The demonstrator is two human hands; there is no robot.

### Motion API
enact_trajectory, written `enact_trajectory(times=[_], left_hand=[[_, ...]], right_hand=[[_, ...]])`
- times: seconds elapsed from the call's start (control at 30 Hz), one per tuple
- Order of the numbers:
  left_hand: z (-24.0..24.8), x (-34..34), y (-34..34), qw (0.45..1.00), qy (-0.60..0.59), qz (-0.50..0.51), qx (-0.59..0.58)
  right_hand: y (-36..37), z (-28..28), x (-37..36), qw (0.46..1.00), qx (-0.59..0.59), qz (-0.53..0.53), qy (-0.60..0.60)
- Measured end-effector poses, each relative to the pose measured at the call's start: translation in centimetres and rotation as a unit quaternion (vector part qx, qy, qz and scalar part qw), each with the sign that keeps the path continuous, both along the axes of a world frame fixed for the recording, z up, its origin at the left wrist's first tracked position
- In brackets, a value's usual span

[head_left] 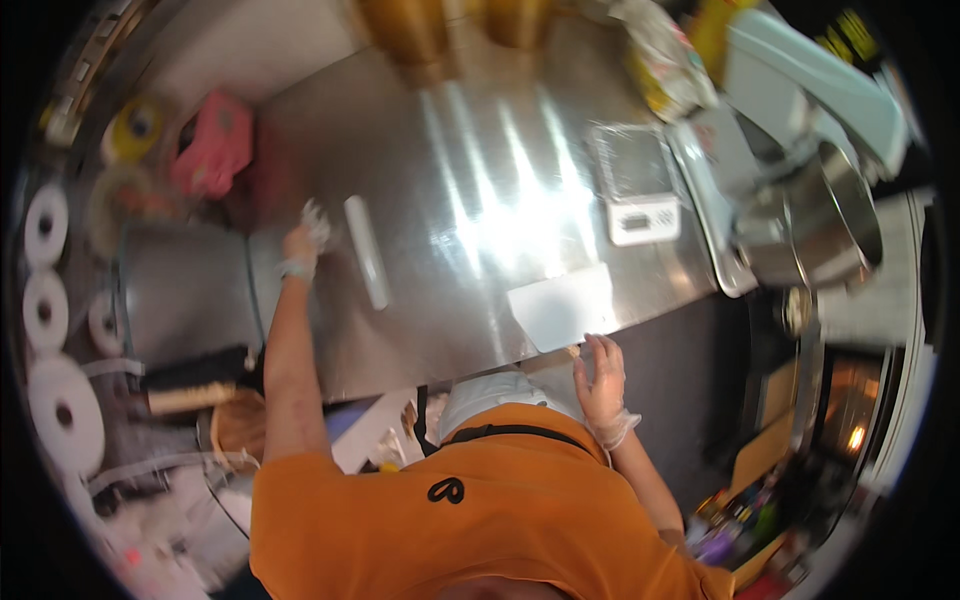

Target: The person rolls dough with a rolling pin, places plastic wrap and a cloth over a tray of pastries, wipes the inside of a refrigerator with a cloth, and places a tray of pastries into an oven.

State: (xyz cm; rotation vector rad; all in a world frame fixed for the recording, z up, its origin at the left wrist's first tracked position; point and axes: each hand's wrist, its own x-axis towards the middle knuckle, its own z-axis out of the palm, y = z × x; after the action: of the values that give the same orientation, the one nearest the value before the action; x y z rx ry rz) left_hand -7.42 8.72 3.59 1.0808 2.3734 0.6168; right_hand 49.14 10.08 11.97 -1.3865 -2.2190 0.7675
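Your left hand is sitting out over the left part of the tabletop, arm extended, clear glove bunching at the fingers. It's blurring too much; can't tell whether it's gripping anything. The white bar is lying on the steel just right of it, apart from the fingers, long side running away from you and leaning slightly left.

Your right hand is hanging by the near edge, also gloved, fingers extended and spread from the thumb, palm holding nothing visible. Fingertips are pointing at the flat white piece, which is lying along that near edge. Can't tell if they're touching it.

Further out, right: the white scale is sitting beyond the flat piece, with a clear tray on its platform. The pale blue mixer is standing beside it, metal bowl toward you. A packet is standing behind the scale.

Far side: two brown containers are standing at the back. Left: a pink box is sitting beyond your left hand, yellow roll beside it.
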Motion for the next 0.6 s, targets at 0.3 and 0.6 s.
enact_trajectory(times=[0.3, 0.6], left_hand=[[11.2, 31.4, 2.6, 0.876, -0.019, -0.396, 0.276], [15.4, 67.3, -4.3, 0.641, -0.054, -0.693, 0.326]], right_hand=[[-3.1, 3.4, 0.3, 0.791, -0.360, -0.171, 0.464], [-11.8, 3.5, 20.3, 0.466, -0.182, -0.171, 0.849]])
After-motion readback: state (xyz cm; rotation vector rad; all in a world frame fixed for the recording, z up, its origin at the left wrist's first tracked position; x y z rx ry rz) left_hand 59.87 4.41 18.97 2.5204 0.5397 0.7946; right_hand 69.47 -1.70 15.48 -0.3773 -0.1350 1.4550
